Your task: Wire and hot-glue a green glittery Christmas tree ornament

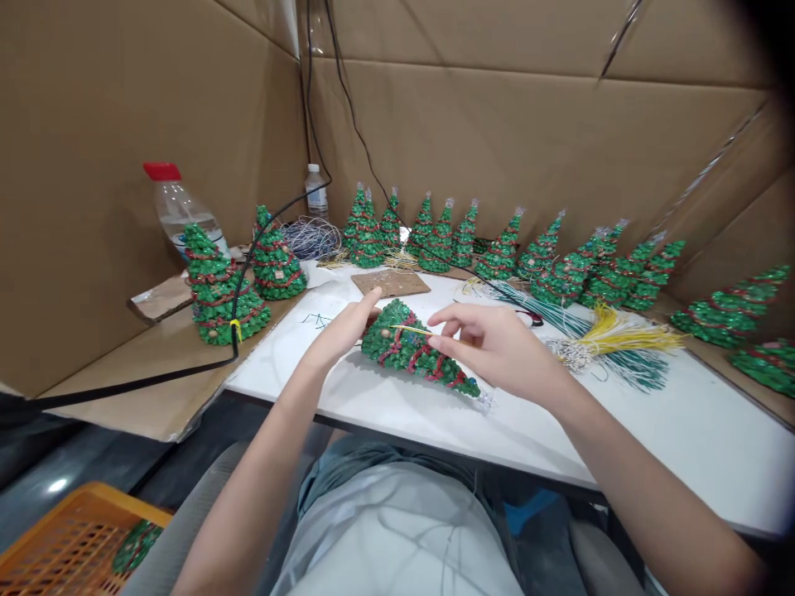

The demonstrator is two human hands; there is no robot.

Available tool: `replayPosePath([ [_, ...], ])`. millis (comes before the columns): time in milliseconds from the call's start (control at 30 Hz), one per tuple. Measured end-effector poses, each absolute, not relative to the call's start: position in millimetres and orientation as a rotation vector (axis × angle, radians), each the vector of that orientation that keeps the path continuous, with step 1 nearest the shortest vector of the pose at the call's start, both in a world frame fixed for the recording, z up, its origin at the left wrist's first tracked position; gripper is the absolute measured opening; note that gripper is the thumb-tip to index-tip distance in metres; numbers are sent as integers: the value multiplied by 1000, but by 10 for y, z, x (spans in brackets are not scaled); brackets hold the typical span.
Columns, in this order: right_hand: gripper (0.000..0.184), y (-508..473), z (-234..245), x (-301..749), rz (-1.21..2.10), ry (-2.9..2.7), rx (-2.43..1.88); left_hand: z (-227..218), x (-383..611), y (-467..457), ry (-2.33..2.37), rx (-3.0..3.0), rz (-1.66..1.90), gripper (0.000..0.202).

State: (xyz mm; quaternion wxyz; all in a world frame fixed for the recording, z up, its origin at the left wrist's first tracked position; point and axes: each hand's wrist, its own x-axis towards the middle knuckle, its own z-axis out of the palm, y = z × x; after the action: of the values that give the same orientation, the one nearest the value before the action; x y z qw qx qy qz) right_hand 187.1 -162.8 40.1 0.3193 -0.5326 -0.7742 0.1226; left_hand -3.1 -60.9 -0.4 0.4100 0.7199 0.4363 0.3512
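Observation:
A small green beaded Christmas tree (417, 352) with red garland lies on its side on the white table (683, 430), tip pointing right. My left hand (348, 327) grips its wide base, fingers curled around it. My right hand (490, 343) pinches a thin yellow wire (410, 329) that reaches across the tree's upper side.
Several finished trees (497, 248) stand in a row along the cardboard back wall, two more (217, 285) at left. A bundle of yellow and green wires (614, 335) lies right. Two water bottles (177, 207), a black cable (186, 372) and an orange crate (68, 542) sit left.

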Motion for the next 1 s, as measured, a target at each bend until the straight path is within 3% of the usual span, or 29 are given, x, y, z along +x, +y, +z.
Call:
replayPosePath([
  [233,15,-1695,470,1817,83,-2010,-1293,-7,-92,-598,1286,1916,894,66],
  [433,17,-1595,433,1684,66,-2066,-1292,19,-103,-642,885,1884,921,59],
  [600,17,-1489,370,1632,15,-2112,-1293,12,-93,-684,911,1895,904,57],
  [1000,11,-1867,454,1969,287,-1970,-1496,8,-127,-703,1204,2295,953,54],
])
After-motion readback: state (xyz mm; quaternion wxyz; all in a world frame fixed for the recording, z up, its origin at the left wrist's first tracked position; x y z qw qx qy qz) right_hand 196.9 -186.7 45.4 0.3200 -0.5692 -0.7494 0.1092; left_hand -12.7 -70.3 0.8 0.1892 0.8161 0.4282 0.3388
